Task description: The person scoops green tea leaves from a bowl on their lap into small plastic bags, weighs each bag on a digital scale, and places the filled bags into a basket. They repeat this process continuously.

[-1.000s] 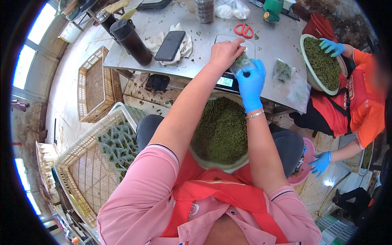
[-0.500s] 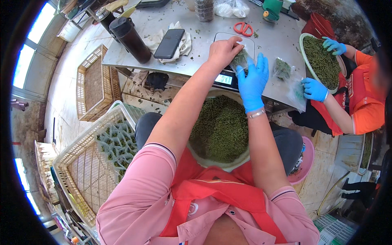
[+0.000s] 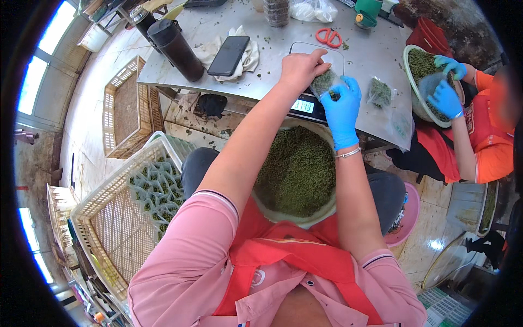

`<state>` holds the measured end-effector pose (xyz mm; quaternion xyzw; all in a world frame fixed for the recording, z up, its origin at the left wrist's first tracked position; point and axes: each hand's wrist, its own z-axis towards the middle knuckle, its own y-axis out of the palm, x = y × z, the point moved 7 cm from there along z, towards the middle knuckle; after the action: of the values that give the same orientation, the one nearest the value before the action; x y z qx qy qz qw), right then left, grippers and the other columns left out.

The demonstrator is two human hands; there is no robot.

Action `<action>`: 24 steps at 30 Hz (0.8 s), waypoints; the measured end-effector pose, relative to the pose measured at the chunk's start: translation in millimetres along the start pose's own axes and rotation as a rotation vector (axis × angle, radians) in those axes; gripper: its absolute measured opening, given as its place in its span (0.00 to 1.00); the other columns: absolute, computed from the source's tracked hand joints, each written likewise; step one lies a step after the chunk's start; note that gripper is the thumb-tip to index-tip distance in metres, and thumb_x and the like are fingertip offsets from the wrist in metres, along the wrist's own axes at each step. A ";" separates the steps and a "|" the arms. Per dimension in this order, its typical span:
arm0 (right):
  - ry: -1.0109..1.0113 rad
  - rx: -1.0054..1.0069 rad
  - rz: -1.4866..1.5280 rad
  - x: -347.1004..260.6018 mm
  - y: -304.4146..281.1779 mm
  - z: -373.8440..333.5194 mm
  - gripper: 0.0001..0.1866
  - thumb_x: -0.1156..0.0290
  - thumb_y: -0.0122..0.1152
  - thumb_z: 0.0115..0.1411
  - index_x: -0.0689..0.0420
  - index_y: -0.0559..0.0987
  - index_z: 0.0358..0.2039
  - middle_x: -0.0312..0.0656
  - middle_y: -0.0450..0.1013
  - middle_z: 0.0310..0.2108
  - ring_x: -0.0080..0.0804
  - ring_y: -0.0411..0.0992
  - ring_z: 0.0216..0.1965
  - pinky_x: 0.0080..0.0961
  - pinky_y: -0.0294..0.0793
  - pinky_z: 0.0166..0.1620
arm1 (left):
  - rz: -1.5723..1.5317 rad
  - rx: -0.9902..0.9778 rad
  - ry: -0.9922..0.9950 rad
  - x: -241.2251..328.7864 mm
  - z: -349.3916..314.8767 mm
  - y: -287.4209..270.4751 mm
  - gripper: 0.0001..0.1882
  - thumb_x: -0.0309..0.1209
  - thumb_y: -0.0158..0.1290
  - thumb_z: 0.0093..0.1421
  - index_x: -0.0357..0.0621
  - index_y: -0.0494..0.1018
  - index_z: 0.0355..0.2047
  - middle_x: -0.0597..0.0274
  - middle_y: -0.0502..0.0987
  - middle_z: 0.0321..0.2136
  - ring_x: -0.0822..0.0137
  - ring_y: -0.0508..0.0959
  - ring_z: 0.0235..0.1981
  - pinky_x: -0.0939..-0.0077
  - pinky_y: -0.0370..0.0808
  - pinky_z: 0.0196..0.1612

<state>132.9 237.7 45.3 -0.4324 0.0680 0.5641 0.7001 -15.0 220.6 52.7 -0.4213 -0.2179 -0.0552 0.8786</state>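
A clear plastic bag [image 3: 323, 82] filled with small green granules sits on the flat digital scale [image 3: 309, 105], whose screen is lit. My bare left hand [image 3: 303, 69] is closed on the bag's upper left edge. Just right of the bag is my right hand [image 3: 343, 111] in a blue glove, its thumb and fingers curled together around a few green granules [image 3: 334, 96]. Below, between my knees, stands a pale round tub [image 3: 297, 220] heaped with loose green granules [image 3: 297, 171]. A second filled bag [image 3: 379, 92] lies on the metal table to the right.
Red scissors [image 3: 328, 37], a phone [image 3: 229, 56] on a cloth and a dark flask [image 3: 175, 50] are on the table. At left, a plastic crate [image 3: 114, 234] holds several filled bags [image 3: 157, 191]. A co-worker's gloved hands [image 3: 447, 101] are over another tub [image 3: 409, 82] at right.
My right hand's fingers have curled in beside the bag, where they were stretched upward before. The co-worker's near hand has moved from the table edge to their tub, with a clear bag.
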 end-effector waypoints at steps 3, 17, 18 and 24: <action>0.012 0.047 0.065 2.9 -9.4 -15.8 0.08 0.73 0.65 0.41 0.60 0.74 0.21 0.53 0.69 0.42 0.50 0.66 0.46 0.42 0.65 0.48 | 0.033 0.005 0.004 -0.5 -0.9 0.6 0.17 0.47 0.55 0.54 0.59 0.72 0.43 0.72 0.80 0.25 0.63 0.80 0.25 0.67 0.74 0.27; 0.570 -0.162 0.708 8.5 -35.2 -47.0 0.07 0.74 0.56 0.59 0.61 0.76 0.38 0.37 0.73 0.26 0.21 0.70 0.21 0.19 0.71 0.26 | -0.481 -0.113 -0.256 3.8 -76.7 -65.4 0.13 0.33 0.56 0.57 0.45 0.76 0.43 0.63 0.80 0.32 0.72 0.79 0.31 0.78 0.74 0.36; 0.572 -0.175 0.744 5.0 -36.4 -50.9 0.08 0.75 0.55 0.60 0.61 0.76 0.39 0.37 0.73 0.27 0.20 0.70 0.22 0.18 0.72 0.28 | -0.613 -0.206 -0.352 6.3 -99.4 -62.0 0.15 0.30 0.57 0.56 0.44 0.75 0.45 0.66 0.80 0.33 0.76 0.78 0.31 0.79 0.74 0.36; 0.649 -0.527 0.919 -31.3 -29.7 -94.1 0.09 0.76 0.57 0.58 0.63 0.76 0.39 0.38 0.75 0.28 0.22 0.72 0.24 0.19 0.74 0.30 | -1.083 -0.484 -0.424 54.1 -173.3 -56.9 0.32 0.26 0.57 0.55 0.39 0.59 0.59 0.59 0.72 0.46 0.73 0.77 0.33 0.79 0.74 0.35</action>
<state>183.9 150.9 21.3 -0.6667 0.3151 0.6455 0.1990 75.9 56.5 21.4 -0.4398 -0.5510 -0.4555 0.5436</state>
